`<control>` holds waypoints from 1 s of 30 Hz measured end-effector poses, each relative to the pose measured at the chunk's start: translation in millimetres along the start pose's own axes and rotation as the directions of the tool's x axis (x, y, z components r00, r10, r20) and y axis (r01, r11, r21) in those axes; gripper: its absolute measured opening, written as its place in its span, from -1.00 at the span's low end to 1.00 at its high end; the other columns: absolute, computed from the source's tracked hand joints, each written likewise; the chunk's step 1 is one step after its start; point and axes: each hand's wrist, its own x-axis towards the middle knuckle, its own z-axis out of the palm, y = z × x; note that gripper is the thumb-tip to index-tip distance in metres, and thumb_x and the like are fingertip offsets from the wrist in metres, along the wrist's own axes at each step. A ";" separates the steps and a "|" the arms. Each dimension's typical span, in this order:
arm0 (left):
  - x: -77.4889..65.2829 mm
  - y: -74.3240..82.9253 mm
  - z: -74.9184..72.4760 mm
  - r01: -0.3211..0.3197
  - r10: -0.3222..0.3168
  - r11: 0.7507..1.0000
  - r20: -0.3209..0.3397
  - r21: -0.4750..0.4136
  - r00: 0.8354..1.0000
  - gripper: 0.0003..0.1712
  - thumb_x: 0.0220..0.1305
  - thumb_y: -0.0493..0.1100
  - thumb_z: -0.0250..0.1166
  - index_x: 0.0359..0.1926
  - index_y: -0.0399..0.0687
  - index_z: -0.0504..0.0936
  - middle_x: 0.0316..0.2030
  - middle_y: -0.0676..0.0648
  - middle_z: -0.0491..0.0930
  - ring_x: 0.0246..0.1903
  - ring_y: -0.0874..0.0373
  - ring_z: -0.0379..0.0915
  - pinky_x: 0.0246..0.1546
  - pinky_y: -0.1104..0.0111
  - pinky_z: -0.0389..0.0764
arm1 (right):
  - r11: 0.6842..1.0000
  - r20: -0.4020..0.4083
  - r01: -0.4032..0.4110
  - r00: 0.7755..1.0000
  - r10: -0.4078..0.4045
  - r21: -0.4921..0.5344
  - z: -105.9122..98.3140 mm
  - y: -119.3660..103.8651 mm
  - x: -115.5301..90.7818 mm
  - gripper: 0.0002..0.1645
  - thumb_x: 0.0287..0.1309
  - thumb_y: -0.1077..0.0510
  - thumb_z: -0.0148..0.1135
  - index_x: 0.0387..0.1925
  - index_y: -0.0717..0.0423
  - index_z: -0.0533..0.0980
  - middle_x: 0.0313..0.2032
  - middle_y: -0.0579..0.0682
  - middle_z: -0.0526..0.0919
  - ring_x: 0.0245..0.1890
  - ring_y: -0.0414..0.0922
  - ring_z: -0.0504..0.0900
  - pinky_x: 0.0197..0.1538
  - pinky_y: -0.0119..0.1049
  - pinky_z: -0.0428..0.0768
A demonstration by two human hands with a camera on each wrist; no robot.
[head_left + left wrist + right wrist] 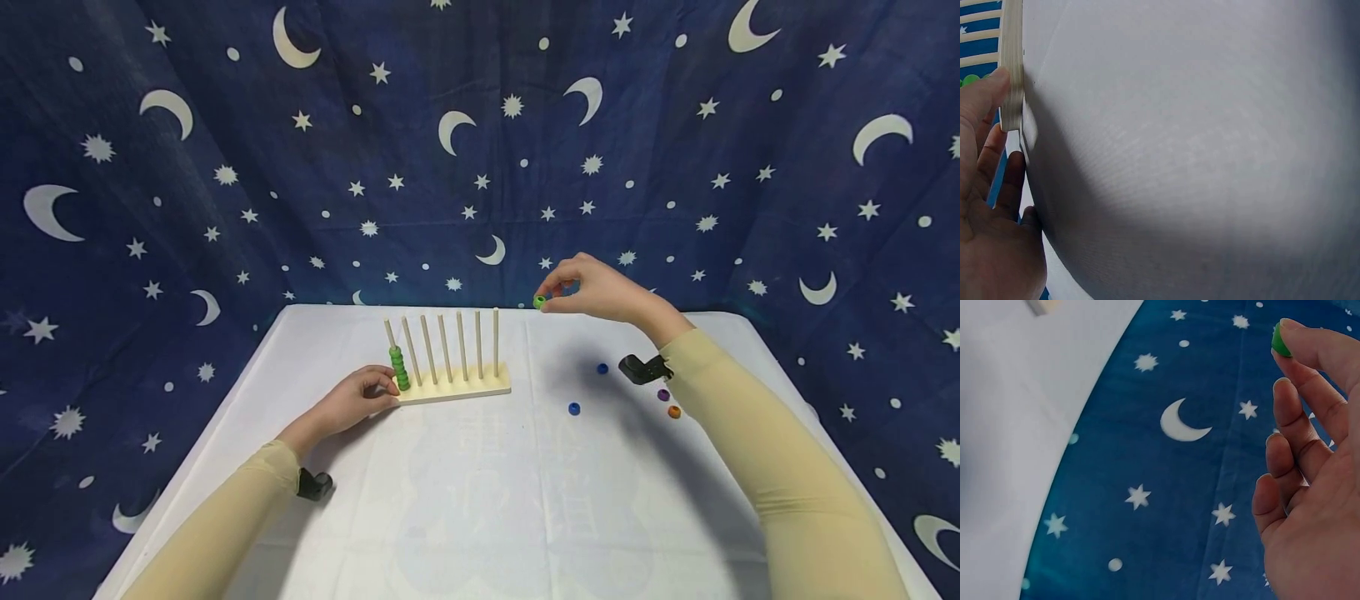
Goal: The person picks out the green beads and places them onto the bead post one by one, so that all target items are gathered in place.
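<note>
A wooden peg rack (457,386) with several upright pegs stands on the table. Its leftmost peg carries a stack of green beads (400,368). My left hand (358,398) grips the left end of the rack's base, thumb against the front edge (1011,94) in the left wrist view. Raised above the table to the right of the rack, my right hand (596,287) pinches one green bead (539,302) between thumb and fingertip. The right wrist view shows that green bead (1280,342) at the fingertips, with the other fingers loosely bent.
Two blue beads (573,408) lie right of the rack on the white tablecloth (480,500). A purple bead (663,395) and an orange bead (674,412) lie farther right, near the right forearm. A dark blue curtain (480,150) with moons and stars hangs behind the table.
</note>
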 end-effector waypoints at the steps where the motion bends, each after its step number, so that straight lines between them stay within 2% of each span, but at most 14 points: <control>1: 0.0 0.0 0.2 0.001 -0.001 1.000 -0.001 0.000 1.000 -0.91 0.31 -0.15 0.45 -0.21 0.02 0.70 0.30 -0.19 0.45 0.38 -0.19 0.26 0.44 -0.08 0.15 | 1.000 0.001 0.010 1.000 -0.010 0.000 0.1 -3.4 2.4 -0.78 0.22 -0.05 0.47 -0.11 -0.15 0.73 -0.22 -0.08 0.61 -0.01 0.00 0.38 0.07 -0.02 0.47; 8: -1.2 -0.4 0.7 0.003 -0.003 1.000 -0.004 0.005 1.000 -0.91 0.31 -0.14 0.45 -0.22 0.03 0.69 0.30 -0.19 0.45 0.38 -0.20 0.26 0.44 -0.10 0.16 | 0.998 0.009 0.059 0.998 -0.059 0.012 4.5 -21.9 17.6 -0.81 0.21 -0.03 0.47 -0.13 -0.17 0.74 -0.25 -0.10 0.62 -0.03 -0.08 0.38 0.04 -0.06 0.48; 14: -1.6 -2.5 0.8 0.004 -0.004 1.000 -0.001 -0.007 1.000 -0.90 0.30 -0.14 0.45 -0.21 0.03 0.70 0.30 -0.19 0.45 0.37 -0.19 0.26 0.44 -0.10 0.16 | 0.993 0.028 0.111 0.993 -0.112 0.033 10.2 -37.4 28.7 -0.79 0.22 -0.05 0.46 -0.12 -0.17 0.74 -0.23 -0.11 0.64 -0.05 -0.10 0.38 0.04 -0.06 0.47; 25: -2.5 -1.3 0.4 -0.010 0.010 1.000 0.006 -0.016 1.000 -0.92 0.31 -0.15 0.45 -0.22 0.03 0.69 0.31 -0.20 0.44 0.38 -0.20 0.26 0.43 -0.10 0.18 | 0.986 0.060 0.156 0.985 -0.159 0.055 24.6 -61.0 47.6 -0.79 0.21 -0.05 0.46 -0.12 -0.19 0.74 -0.22 -0.13 0.64 -0.04 -0.08 0.38 0.05 -0.08 0.48; 27: -2.3 -0.5 0.0 -0.005 0.005 1.000 0.007 -0.016 1.000 -0.92 0.31 -0.15 0.45 -0.22 0.04 0.69 0.31 -0.19 0.44 0.38 -0.19 0.25 0.43 -0.09 0.18 | 0.983 0.063 0.177 0.982 -0.180 0.050 28.0 -64.6 52.8 -0.80 0.22 -0.05 0.46 -0.12 -0.19 0.74 -0.22 -0.14 0.64 -0.05 -0.10 0.44 0.28 -0.11 0.37; 30: -2.5 0.6 -1.2 -0.011 0.011 1.000 0.007 -0.006 1.000 -0.92 0.32 -0.15 0.44 -0.22 0.02 0.69 0.31 -0.21 0.44 0.38 -0.21 0.25 0.43 -0.10 0.17 | 0.975 0.068 0.217 0.973 -0.220 0.048 33.2 -70.6 60.8 -0.79 0.22 -0.03 0.45 -0.11 -0.16 0.73 -0.20 -0.16 0.65 -0.08 -0.12 0.53 0.54 -0.17 -0.06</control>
